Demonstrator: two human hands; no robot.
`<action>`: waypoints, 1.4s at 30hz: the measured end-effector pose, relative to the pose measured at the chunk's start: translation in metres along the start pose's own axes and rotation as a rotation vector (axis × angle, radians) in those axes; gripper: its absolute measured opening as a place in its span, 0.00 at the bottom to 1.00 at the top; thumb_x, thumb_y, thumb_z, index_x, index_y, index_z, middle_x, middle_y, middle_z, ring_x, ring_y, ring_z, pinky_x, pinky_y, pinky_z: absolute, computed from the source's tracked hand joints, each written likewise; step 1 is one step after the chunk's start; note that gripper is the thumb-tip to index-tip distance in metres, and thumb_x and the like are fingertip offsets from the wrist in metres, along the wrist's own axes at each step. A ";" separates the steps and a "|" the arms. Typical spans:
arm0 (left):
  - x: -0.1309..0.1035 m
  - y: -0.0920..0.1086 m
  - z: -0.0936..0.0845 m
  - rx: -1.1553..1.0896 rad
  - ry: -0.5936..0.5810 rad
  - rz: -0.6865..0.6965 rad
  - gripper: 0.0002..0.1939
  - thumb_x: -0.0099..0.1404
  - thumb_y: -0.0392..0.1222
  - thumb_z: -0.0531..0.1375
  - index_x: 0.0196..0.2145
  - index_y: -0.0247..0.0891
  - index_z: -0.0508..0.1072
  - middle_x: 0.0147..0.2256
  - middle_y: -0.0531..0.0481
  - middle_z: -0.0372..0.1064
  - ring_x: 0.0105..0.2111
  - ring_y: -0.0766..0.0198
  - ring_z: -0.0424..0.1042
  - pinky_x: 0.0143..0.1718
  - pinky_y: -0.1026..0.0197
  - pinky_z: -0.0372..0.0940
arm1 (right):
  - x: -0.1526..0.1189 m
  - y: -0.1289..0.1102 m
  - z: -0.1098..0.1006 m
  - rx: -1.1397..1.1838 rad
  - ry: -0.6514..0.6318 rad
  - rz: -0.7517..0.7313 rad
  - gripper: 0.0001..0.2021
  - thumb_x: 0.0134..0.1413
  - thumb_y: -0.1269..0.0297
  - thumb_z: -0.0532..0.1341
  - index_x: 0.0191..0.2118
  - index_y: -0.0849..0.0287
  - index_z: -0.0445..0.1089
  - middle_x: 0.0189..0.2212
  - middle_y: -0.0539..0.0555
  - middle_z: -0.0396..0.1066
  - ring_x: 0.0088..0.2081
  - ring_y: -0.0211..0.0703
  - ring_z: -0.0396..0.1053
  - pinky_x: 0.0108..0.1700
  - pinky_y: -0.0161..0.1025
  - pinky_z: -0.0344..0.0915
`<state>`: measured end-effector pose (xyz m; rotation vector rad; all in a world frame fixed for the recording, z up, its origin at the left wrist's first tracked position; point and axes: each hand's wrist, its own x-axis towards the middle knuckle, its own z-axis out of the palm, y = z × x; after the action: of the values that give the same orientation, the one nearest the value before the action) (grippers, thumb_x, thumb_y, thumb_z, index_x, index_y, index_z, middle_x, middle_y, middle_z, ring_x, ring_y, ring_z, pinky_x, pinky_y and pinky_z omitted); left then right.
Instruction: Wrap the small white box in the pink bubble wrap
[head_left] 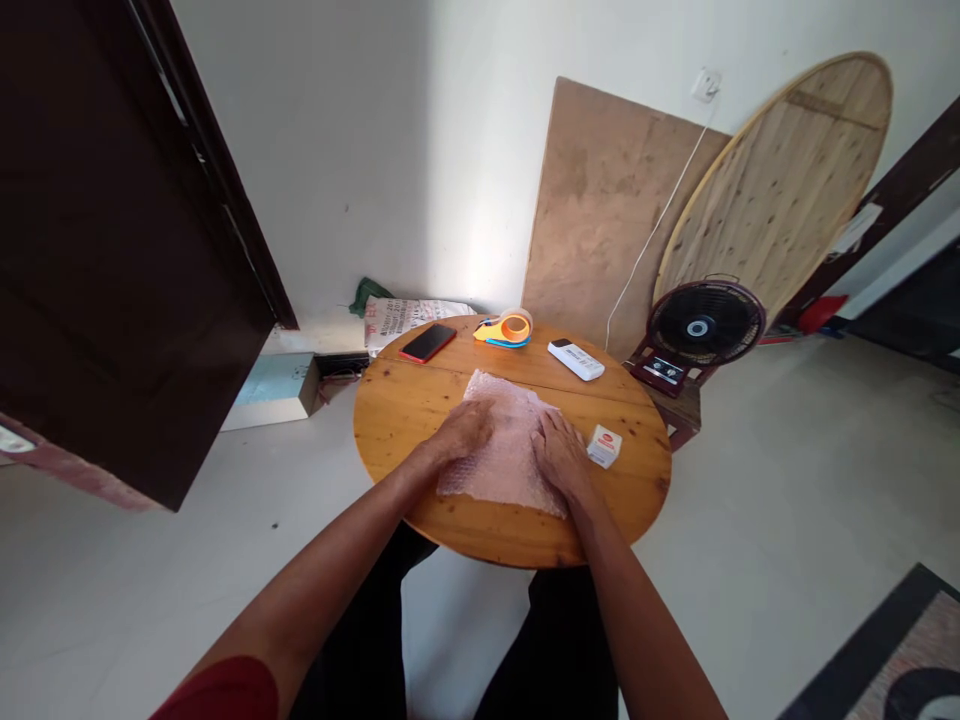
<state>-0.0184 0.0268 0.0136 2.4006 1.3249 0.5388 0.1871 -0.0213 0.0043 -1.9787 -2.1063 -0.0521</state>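
Note:
A pinkish sheet of bubble wrap (514, 450) lies flat on the round wooden table in front of me. My left hand (466, 430) rests on its left side, fingers stretched out toward the middle. On the right edge of the sheet lies my right hand (561, 450), flat with its fingers spread. Just right of that hand stands a small white box (604, 446) with red print. Neither hand grips anything that I can see.
On the round table (622, 500) are a red-edged phone (428, 343), an orange and blue tape dispenser (504, 330) and a white remote-like device (576, 359). Behind it stand a fan (705, 325), a leaning board (600, 190) and a round wooden top (787, 180). A printed sack (412, 315) lies beyond.

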 end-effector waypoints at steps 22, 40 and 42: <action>-0.009 -0.004 0.008 0.093 0.146 -0.079 0.13 0.61 0.38 0.54 0.43 0.40 0.72 0.54 0.46 0.65 0.53 0.52 0.61 0.54 0.47 0.55 | 0.002 0.005 0.003 0.000 -0.020 0.011 0.22 0.64 0.60 0.45 0.59 0.64 0.57 0.61 0.64 0.56 0.62 0.54 0.51 0.59 0.52 0.51; -0.005 -0.011 0.017 0.035 0.214 -0.082 0.17 0.59 0.36 0.55 0.47 0.41 0.72 0.55 0.48 0.66 0.54 0.55 0.63 0.56 0.50 0.56 | -0.005 0.000 -0.004 0.041 -0.024 0.077 0.21 0.63 0.62 0.47 0.56 0.63 0.62 0.60 0.63 0.58 0.62 0.52 0.52 0.60 0.47 0.50; -0.004 -0.012 0.017 0.035 0.218 -0.085 0.17 0.60 0.37 0.55 0.47 0.41 0.72 0.54 0.47 0.67 0.54 0.55 0.63 0.57 0.51 0.55 | -0.004 0.001 -0.003 0.048 -0.020 0.076 0.21 0.63 0.62 0.47 0.58 0.64 0.60 0.61 0.62 0.57 0.62 0.51 0.52 0.60 0.46 0.49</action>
<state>-0.0209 0.0271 -0.0074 2.3536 1.5302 0.7773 0.1887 -0.0261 0.0063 -2.0374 -2.0222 0.0317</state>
